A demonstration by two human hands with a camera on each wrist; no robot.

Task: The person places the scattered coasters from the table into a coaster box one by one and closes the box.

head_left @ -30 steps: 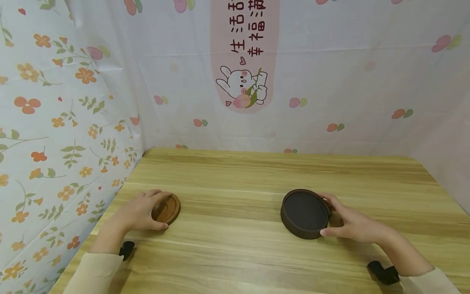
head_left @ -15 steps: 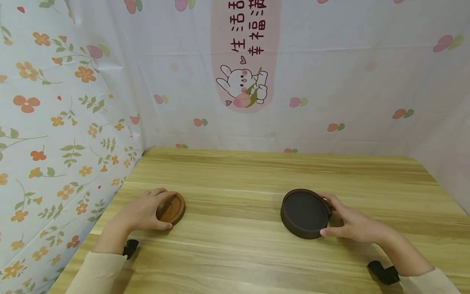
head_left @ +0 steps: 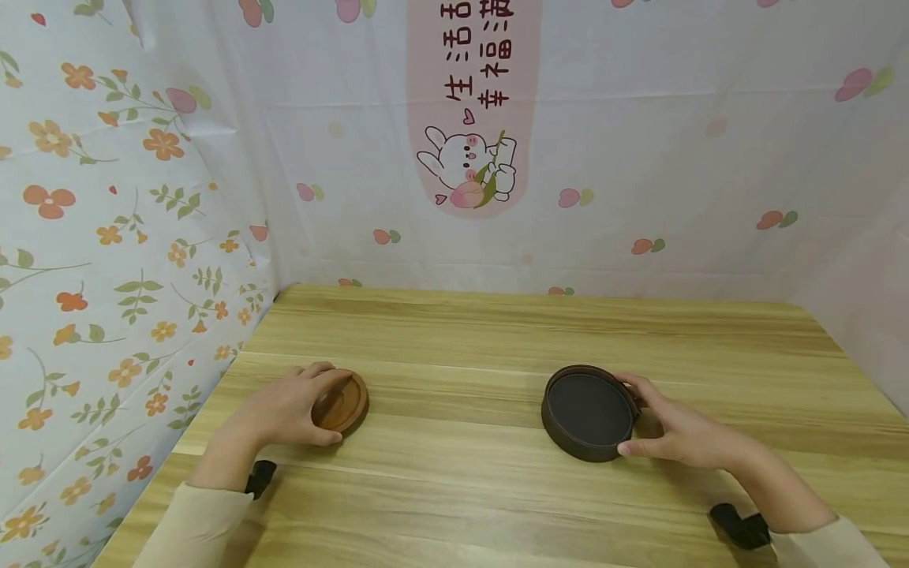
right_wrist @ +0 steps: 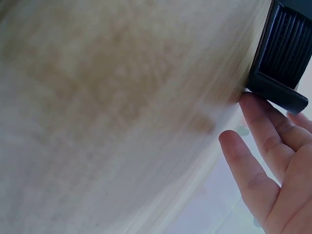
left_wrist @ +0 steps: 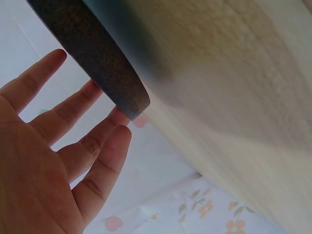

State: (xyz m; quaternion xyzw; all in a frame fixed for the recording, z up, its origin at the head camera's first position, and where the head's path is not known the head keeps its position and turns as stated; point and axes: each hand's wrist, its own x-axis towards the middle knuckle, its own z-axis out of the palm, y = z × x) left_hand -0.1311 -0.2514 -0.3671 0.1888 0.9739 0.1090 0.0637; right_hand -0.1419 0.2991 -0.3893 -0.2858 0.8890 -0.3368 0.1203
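Near the left of the table, my left hand [head_left: 284, 412] holds a round brown wooden coaster [head_left: 353, 404] by its rim, thumb on the near side and fingers over the far side. The left wrist view shows its dark edge [left_wrist: 100, 58] against several fingertips. On the right, a round black coaster holder [head_left: 589, 410] with a stitched flat top is spanned by my right hand [head_left: 685, 432], thumb at the near rim, fingers at the far rim. Dark ribbed layers [right_wrist: 285, 46] show in its side opening in the right wrist view.
The wood-grain table [head_left: 454, 489] lies between the two hands. Behind it hangs a printed white cloth [head_left: 341, 158] with a rabbit drawing; a flowered cloth [head_left: 106, 276] lines the left side. Black wrist mounts [head_left: 742, 527] sit under both forearms.
My left hand and the wooden coaster have shifted gradually to the right across the table. The right hand and the black coaster holder have stayed in place.
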